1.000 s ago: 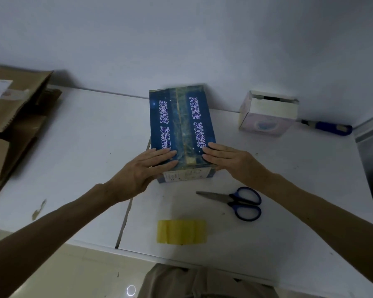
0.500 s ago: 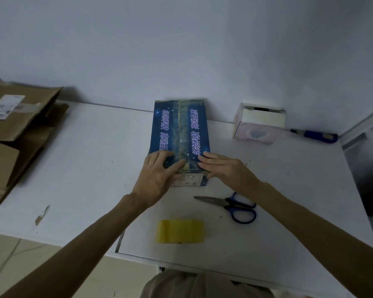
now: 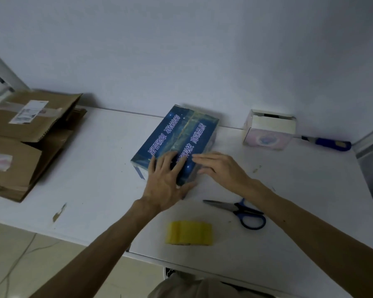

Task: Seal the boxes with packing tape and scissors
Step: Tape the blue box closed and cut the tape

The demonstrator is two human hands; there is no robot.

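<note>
- The left hand (image 3: 166, 186) covers the near end of the blue box (image 3: 181, 136), so that face is mostly hidden.
- The cardboard boxes (image 3: 19, 147) on the left are chopped off by the frame edge, and their shipping label (image 3: 28, 111) is way too small to read.
- The yellow tape roll (image 3: 188, 233) is smeared, so there's no telling where its loose end is.
- The tip of the blue-handled tool (image 3: 325, 143) vanishes behind the small white box (image 3: 267, 134).

blue box (image 3: 177, 143): glossy card | scissors (image 3: 239, 210): metal, plastic | table (image 3: 95, 168): matt

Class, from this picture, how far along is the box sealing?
Done: the blue box has tape along its top seam. In hand: left hand and right hand press its near end. Left: the small white box behind looks unsealed; tape roll and scissors lie idle.
</note>
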